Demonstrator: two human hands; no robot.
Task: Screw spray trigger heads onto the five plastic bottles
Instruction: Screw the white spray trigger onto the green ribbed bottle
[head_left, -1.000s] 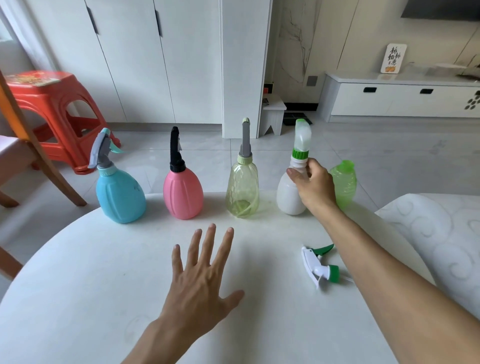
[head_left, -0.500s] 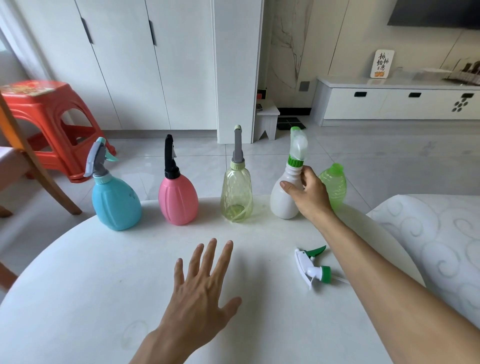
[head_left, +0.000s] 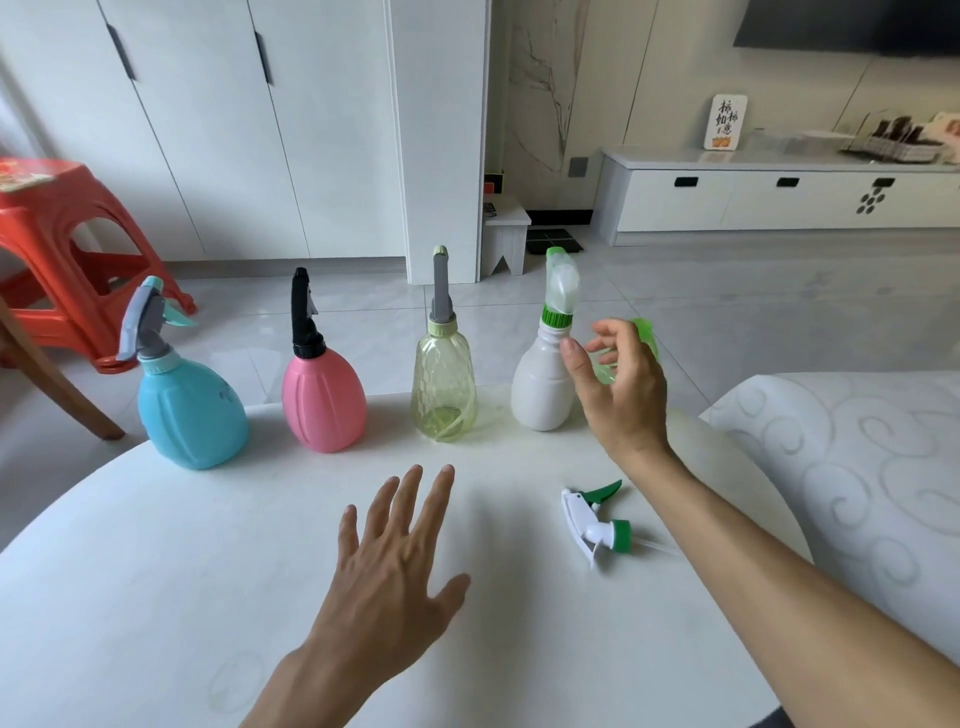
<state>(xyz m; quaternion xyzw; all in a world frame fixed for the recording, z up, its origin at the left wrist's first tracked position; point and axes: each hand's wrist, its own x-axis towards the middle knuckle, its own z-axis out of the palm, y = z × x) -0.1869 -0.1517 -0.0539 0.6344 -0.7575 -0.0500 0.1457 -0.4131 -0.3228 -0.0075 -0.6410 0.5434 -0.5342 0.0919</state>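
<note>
My right hand hovers with loose, empty fingers just beside the white bottle — the green bottle mostly hidden behind it. My left hand spreads flat over the table; the loose trigger head lies near my right forearm.

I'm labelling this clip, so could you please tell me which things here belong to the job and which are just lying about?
Job: blue bottle, pink bottle, clear bottle, white bottle, green bottle, loose trigger head.

Lying about: red stool, white cabinet, sign.
</note>
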